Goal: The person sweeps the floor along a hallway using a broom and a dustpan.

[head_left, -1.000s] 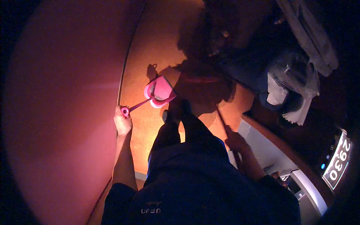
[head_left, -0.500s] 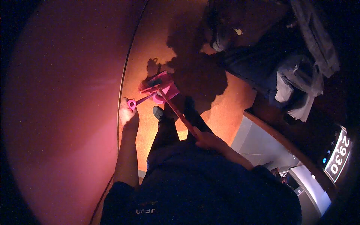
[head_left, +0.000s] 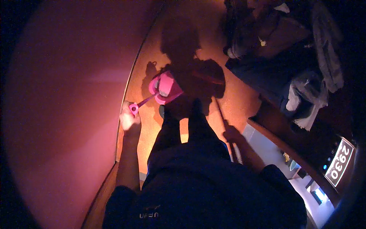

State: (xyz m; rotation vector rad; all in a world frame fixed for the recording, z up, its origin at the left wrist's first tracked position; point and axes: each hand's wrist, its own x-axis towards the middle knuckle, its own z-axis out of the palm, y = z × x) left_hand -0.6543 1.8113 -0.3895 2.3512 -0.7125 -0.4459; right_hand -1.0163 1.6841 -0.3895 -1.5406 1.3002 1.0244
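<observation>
The fingers of our left hand (head_left: 130, 121) are clamped round the end of the handle of the pink dustpan (head_left: 172, 91). In the head view, the pan is ahead of our feet, over the orange floor (head_left: 148, 129); we cannot tell whether it touches down. Our right hand (head_left: 233, 136), in shade, has its fingers wrapped round the stick of a broom (head_left: 220, 110), right of the pan. A pink wall (head_left: 76, 114) rises beside our left hand; a lit number, 2930 (head_left: 339, 162), shows far right.
</observation>
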